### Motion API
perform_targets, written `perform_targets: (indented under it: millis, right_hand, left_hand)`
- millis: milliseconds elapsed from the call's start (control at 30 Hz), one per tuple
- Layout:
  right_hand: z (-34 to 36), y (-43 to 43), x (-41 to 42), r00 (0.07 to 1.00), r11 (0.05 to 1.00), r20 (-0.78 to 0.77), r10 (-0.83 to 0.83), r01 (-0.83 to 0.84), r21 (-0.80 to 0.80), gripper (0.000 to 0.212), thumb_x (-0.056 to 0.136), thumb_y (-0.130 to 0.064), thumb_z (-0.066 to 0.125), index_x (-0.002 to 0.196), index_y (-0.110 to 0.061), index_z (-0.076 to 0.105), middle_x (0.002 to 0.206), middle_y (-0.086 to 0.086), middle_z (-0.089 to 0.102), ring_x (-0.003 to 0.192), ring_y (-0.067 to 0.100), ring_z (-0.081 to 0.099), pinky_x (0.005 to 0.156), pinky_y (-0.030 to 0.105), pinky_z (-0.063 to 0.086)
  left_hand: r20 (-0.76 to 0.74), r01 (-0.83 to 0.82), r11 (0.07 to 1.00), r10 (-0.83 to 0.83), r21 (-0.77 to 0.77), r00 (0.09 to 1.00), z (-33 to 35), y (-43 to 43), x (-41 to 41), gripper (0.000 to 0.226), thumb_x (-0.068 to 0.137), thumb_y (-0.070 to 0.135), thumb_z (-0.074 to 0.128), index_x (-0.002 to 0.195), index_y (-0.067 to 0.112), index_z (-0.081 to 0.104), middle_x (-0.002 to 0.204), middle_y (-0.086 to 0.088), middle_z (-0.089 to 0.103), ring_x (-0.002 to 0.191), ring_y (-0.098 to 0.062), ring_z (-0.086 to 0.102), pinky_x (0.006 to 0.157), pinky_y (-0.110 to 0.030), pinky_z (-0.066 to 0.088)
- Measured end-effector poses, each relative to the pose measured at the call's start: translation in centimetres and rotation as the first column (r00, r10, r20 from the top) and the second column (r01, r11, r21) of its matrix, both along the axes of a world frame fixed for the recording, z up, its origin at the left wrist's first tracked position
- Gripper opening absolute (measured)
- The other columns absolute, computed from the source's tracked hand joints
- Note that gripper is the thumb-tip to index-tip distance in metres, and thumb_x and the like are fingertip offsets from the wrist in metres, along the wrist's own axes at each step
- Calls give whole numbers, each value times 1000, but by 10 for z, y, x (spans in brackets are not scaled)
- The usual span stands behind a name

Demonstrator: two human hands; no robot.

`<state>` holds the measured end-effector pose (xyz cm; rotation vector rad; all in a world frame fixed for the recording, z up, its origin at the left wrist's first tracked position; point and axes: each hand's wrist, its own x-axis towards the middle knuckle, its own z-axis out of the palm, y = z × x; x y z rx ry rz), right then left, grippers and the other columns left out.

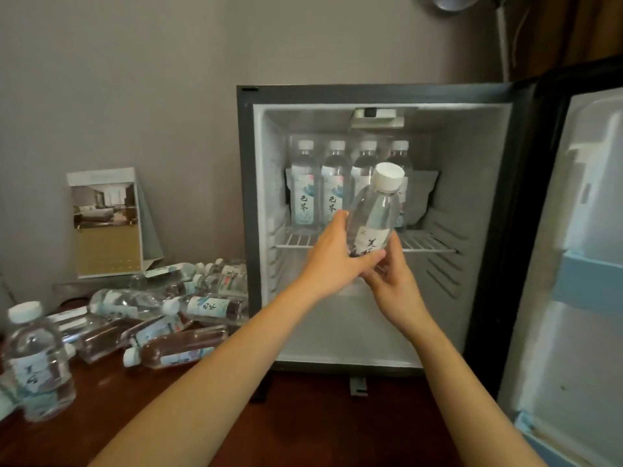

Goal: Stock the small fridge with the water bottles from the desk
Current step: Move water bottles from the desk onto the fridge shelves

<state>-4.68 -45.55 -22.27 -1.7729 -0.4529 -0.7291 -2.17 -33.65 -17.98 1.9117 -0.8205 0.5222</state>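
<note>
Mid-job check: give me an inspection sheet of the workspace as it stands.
Surface: dark wooden desk.
Job's things: fridge open; four bottles upright on its wire shelf; held bottle tilted before them; pile of bottles lying on desk; one upright bottle far left.
Clutter: card stand.
Grippers: left hand and right hand both grip the held bottle.
Cables: nothing seen.
Surroundings: grey wall, lamp.

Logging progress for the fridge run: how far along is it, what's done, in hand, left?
Early. Done: four upright bottles stand in a row at the back of the fridge's wire shelf. In hand: one bottle, held by the left hand and right hand in front of the open fridge. Left: a pile of lying bottles plus one standing bottle on the desk.
</note>
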Motion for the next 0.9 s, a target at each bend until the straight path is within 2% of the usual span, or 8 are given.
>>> perform_targets:
  millis: [100,200,333,367,500,733,833,900]
  right_hand:
    - [10,-21,5,988,985,54,-148,142,95,74,91,9,46,149,-12,5,150,7,32,134,15,38,109,27,36]
    - [26,-39,15,966,955,89,-243,222,198,78,88,8,52,148,-9,5,139,-1,38,120,6,47,92,7,40]
    - [38,-59,34,937,916,37,-349,332,225,75,88,0,57,147,-11,11,127,-7,42,113,7,47,79,-2,37]
    - [39,-62,38,927,909,4,-375,366,199,76,88,-3,58,146,-13,11,129,-5,43,113,8,48,82,3,40]
    - [40,-72,56,870,865,-67,-488,492,96,68,86,-12,59,142,-10,19,131,11,52,111,25,56,92,41,48]
    - [44,-80,79,803,799,-42,-595,596,79,48,82,-10,62,126,-7,42,112,14,60,99,31,60,78,38,50]
    - [45,-81,87,783,783,-81,-617,621,36,58,83,-16,65,132,-9,36,120,13,55,106,29,57,82,38,49]
    - [44,-81,93,736,741,-105,-669,672,-9,63,86,-26,63,137,-11,29,127,14,52,109,30,56,80,36,48]
  left_hand:
    - [29,-8,999,7,35,1000,18,-47,10,59,76,33,73,119,12,39,120,-7,58,109,-24,57,88,-44,48]
    - [35,-11,999,9,45,999,29,-85,21,59,77,35,72,119,10,39,120,-9,58,108,-27,57,86,-42,48]
    - [-45,10,1000,-11,-17,999,36,-116,37,56,76,31,73,116,10,40,115,-9,59,106,-26,57,87,-43,48]
    - [-69,3,1000,-3,-11,998,38,-120,43,56,75,32,73,115,11,40,114,-8,60,104,-26,58,87,-44,48]
    - [-103,-37,999,40,29,994,41,-132,61,53,75,37,73,114,14,45,110,-4,63,101,-23,60,87,-40,50]
    - [-58,-53,997,51,-49,997,32,-127,78,33,85,12,63,117,5,55,109,-10,64,103,-23,59,91,-35,47]
    - [-43,-68,997,67,-23,997,21,-120,82,38,87,-4,50,124,4,55,119,-10,62,113,-21,56,97,-23,40]
    - [-40,-33,999,33,25,999,16,-118,85,44,87,-7,42,127,5,55,127,-11,59,120,-21,52,104,-28,38]
